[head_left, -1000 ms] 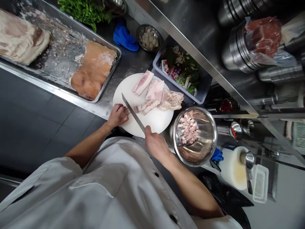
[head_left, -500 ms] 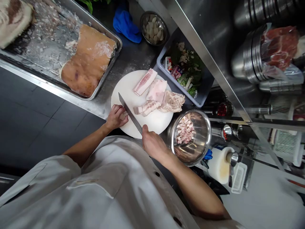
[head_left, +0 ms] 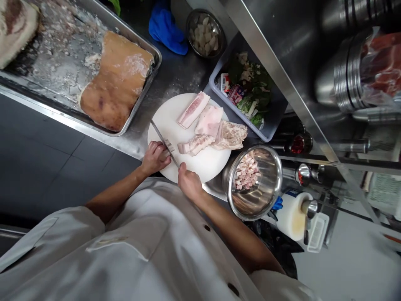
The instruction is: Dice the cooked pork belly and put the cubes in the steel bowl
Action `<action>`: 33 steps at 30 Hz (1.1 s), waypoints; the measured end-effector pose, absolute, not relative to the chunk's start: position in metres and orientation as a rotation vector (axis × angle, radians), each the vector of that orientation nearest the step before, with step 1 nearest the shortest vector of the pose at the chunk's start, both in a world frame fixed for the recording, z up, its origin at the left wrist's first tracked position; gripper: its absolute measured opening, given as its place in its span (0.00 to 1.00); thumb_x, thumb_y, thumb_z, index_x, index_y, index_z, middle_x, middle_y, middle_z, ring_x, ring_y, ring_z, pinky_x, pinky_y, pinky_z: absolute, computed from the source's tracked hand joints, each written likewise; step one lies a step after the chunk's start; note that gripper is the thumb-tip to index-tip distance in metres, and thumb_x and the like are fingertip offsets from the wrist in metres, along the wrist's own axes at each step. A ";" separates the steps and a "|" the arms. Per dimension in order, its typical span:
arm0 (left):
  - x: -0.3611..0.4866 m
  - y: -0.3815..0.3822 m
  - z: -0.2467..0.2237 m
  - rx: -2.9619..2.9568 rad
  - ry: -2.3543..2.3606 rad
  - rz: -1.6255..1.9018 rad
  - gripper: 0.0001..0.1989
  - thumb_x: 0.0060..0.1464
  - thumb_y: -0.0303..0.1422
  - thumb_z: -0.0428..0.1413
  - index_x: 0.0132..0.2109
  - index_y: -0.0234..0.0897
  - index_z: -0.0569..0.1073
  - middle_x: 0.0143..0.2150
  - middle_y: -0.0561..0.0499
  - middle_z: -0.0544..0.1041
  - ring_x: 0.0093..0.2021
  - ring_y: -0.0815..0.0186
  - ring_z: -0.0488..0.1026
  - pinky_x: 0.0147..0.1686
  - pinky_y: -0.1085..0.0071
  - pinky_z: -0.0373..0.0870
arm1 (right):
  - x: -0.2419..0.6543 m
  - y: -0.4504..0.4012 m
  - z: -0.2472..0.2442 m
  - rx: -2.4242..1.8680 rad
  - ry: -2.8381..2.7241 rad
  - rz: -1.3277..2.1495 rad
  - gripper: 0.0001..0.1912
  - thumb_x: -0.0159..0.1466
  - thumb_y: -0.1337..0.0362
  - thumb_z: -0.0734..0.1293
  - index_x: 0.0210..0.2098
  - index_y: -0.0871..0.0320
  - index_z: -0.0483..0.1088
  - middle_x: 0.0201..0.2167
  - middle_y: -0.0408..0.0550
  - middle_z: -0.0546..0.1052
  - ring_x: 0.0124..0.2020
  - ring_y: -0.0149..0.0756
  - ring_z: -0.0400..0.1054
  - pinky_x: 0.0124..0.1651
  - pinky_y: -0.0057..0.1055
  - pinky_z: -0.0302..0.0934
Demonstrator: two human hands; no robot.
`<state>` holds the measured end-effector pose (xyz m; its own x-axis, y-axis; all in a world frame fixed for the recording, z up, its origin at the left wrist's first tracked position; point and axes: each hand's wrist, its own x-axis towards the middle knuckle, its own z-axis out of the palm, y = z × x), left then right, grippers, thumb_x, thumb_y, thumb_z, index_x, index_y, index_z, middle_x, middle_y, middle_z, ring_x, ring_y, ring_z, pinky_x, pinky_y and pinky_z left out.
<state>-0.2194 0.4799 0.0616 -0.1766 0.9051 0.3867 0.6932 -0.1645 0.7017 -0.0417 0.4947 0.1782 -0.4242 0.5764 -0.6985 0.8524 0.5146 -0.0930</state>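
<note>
My right hand [head_left: 190,182] is closed round the handle of a kitchen knife [head_left: 161,137], whose blade slants over the near left of a round white cutting board [head_left: 206,167]. Close beside the blade, my left hand [head_left: 156,157] has its fingers curled down on a piece of pork, mostly hidden beneath them. Small cut slices of pork [head_left: 169,145] lie on the other side of the blade. Larger pieces rest farther right on the board: a pork strip [head_left: 193,110], a pale slab [head_left: 209,120], a streaky piece [head_left: 197,144] and a rough-surfaced chunk [head_left: 232,135].
A steel bowl [head_left: 275,188] with diced pork stands right of the board. Behind it sits a grey bin [head_left: 216,85] of scraps, near a small bowl [head_left: 189,35] of pale pieces and a blue cloth [head_left: 169,31]. A metal tray [head_left: 142,100] holds large pork slabs at left.
The knife and my right hand have moved left and toward me, and the blade is turned more edge-on. Small pork slices now show beside the blade. My left hand has shifted slightly.
</note>
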 end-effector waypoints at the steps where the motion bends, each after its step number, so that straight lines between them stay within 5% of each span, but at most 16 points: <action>1: -0.220 0.479 0.062 1.848 1.869 1.263 0.15 0.50 0.34 0.61 0.44 0.42 0.67 0.43 0.44 0.73 0.45 0.54 0.72 0.45 0.53 0.73 | -0.043 0.492 0.173 1.172 2.184 -0.589 0.20 0.73 0.70 0.52 0.63 0.66 0.55 0.38 0.60 0.80 0.40 0.47 0.78 0.42 0.36 0.68; 6: -0.224 0.476 0.068 1.786 1.965 1.303 0.20 0.52 0.32 0.61 0.51 0.41 0.65 0.46 0.43 0.72 0.49 0.54 0.72 0.45 0.55 0.75 | -0.033 0.474 0.165 1.299 2.302 -0.662 0.16 0.73 0.67 0.53 0.56 0.61 0.63 0.40 0.57 0.80 0.39 0.43 0.77 0.40 0.32 0.66; 10: -0.222 0.492 0.076 1.803 1.831 1.198 0.26 0.56 0.30 0.57 0.61 0.40 0.61 0.56 0.38 0.70 0.57 0.53 0.70 0.54 0.51 0.73 | 0.013 0.436 0.171 1.844 2.229 -0.955 0.13 0.73 0.59 0.55 0.49 0.57 0.65 0.33 0.51 0.79 0.33 0.40 0.76 0.36 0.30 0.65; 15: -0.204 0.560 0.087 2.082 1.442 0.841 0.36 0.50 0.42 0.64 0.65 0.41 0.63 0.66 0.39 0.66 0.64 0.48 0.65 0.60 0.49 0.68 | 0.063 0.380 0.155 2.537 1.439 -2.084 0.21 0.65 0.41 0.59 0.43 0.51 0.56 0.16 0.30 0.65 0.12 0.31 0.60 0.16 0.26 0.56; 18: -0.189 0.601 0.095 2.243 1.220 0.545 0.42 0.46 0.47 0.67 0.67 0.47 0.64 0.70 0.42 0.63 0.67 0.46 0.64 0.63 0.49 0.65 | 0.054 0.371 0.131 2.637 1.059 -2.496 0.25 0.60 0.37 0.62 0.39 0.49 0.51 0.13 0.24 0.60 0.08 0.27 0.53 0.12 0.23 0.52; 24: -0.178 0.609 0.098 2.355 1.089 0.427 0.45 0.40 0.48 0.70 0.66 0.51 0.68 0.72 0.42 0.57 0.70 0.44 0.60 0.62 0.52 0.67 | -0.017 0.408 0.098 2.540 0.989 -2.751 0.24 0.60 0.42 0.65 0.41 0.49 0.52 0.14 0.23 0.63 0.09 0.26 0.56 0.13 0.20 0.54; 33: -0.174 0.577 0.122 2.250 1.312 0.913 0.33 0.52 0.48 0.63 0.63 0.43 0.71 0.65 0.40 0.64 0.67 0.49 0.64 0.62 0.54 0.68 | -0.012 0.421 0.132 2.238 1.556 -2.682 0.12 0.67 0.53 0.59 0.46 0.52 0.57 0.13 0.25 0.62 0.10 0.28 0.58 0.13 0.19 0.50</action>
<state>-0.1743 0.5772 0.1217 0.3534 0.8702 0.3432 0.6241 -0.4927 0.6065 -0.0118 0.4214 0.1325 -0.1679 0.8652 -0.4724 -0.0194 -0.4821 -0.8759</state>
